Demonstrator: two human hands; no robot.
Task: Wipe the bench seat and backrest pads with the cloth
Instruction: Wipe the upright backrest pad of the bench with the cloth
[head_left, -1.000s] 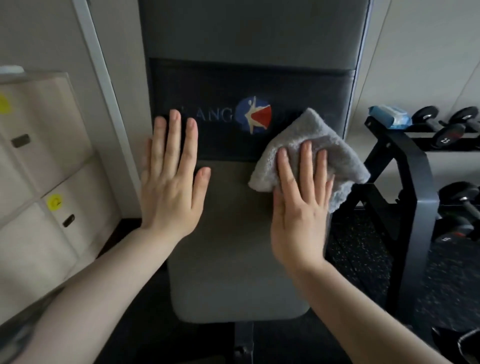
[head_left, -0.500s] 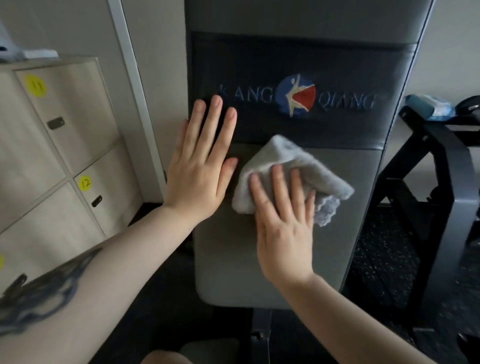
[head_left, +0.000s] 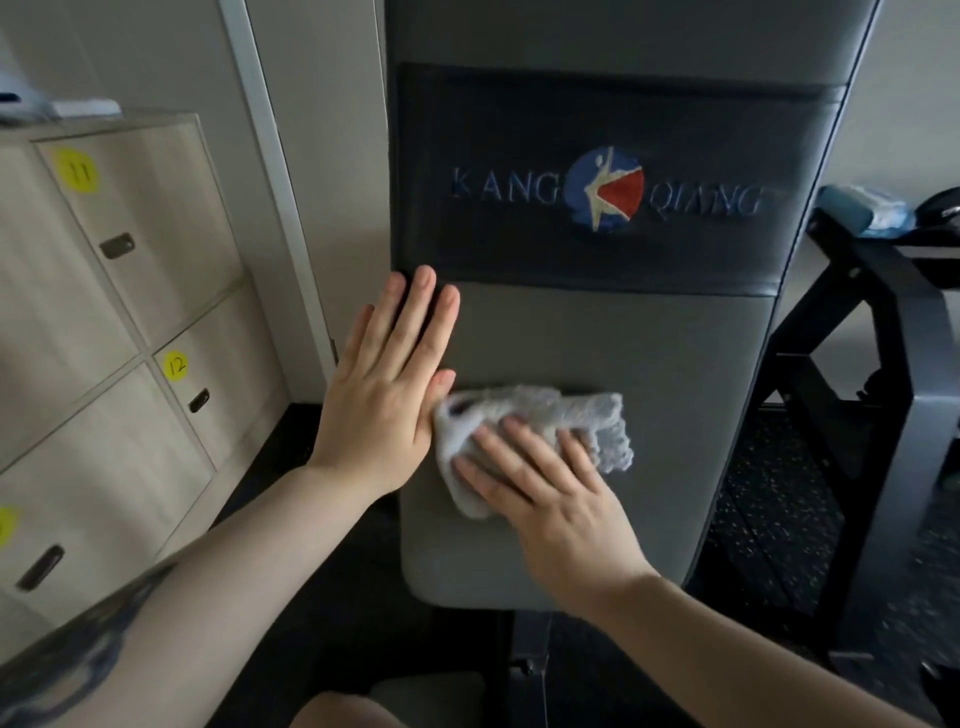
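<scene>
The grey backrest pad (head_left: 691, 364) stands upright in front of me, crossed by a dark band with a red and blue logo. A grey cloth (head_left: 550, 415) lies bunched against the pad's lower half. My right hand (head_left: 556, 499) presses flat on the cloth with straight fingers. My left hand (head_left: 387, 389) rests flat on the pad's left edge, fingers straight and pointing up, its thumb side touching the cloth. A corner of the seat pad (head_left: 426, 691) shows at the bottom edge.
Wooden lockers (head_left: 130, 322) with yellow number stickers line the left side. A black dumbbell rack (head_left: 883, 332) stands right of the bench, with a blue packet (head_left: 862, 205) on top. The bench's black post (head_left: 524, 660) runs down below the pad.
My right hand has slid the cloth down and left across the pad, from the dark band's right side to beside my left hand. The cloth is more bunched now.
</scene>
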